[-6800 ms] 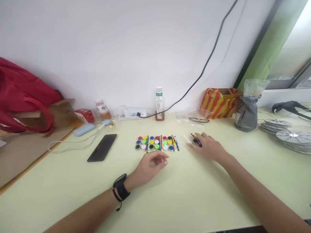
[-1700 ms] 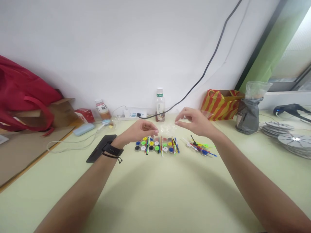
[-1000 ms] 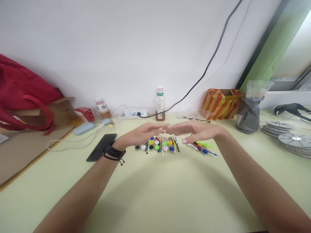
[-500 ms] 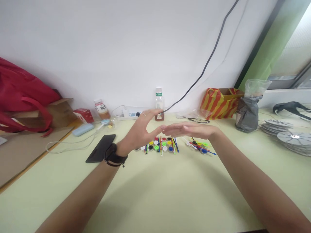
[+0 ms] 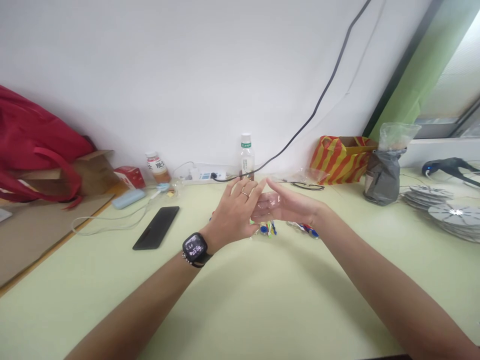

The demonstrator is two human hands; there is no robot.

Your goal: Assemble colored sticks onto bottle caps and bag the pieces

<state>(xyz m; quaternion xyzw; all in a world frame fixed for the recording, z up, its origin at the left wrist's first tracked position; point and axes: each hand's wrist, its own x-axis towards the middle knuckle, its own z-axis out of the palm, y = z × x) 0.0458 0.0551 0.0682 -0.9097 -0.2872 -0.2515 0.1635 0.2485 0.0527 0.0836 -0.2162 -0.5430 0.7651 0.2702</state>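
My left hand (image 5: pixel 233 212) wears a ring, with a black watch (image 5: pixel 195 246) on the wrist. Its fingers are stretched out, back of the hand up, close to the fingertips of my right hand (image 5: pixel 298 202). In my right hand, palm facing me and thumb raised, is a glossy clear plastic piece (image 5: pixel 270 200); the fingers show through it, and its exact kind is unclear. Behind and below both hands lie small coloured discs and sticks (image 5: pixel 268 229), mostly hidden. More coloured pieces (image 5: pixel 308 229) lie on the right, partly covered by my right hand.
A black phone (image 5: pixel 156 228) lies left. A labelled bottle (image 5: pixel 246 155) and a power strip (image 5: pixel 206 173) stand by the wall. On the right are a striped bag (image 5: pixel 339 160), a grey bag (image 5: pixel 382 177) and stacked grey discs (image 5: pixel 455 220). A black cable (image 5: pixel 318 100) hangs down.
My left hand has turned so its back and the watch face show. My right hand has rolled from flat to palm toward me, bringing the clear plastic piece into view.
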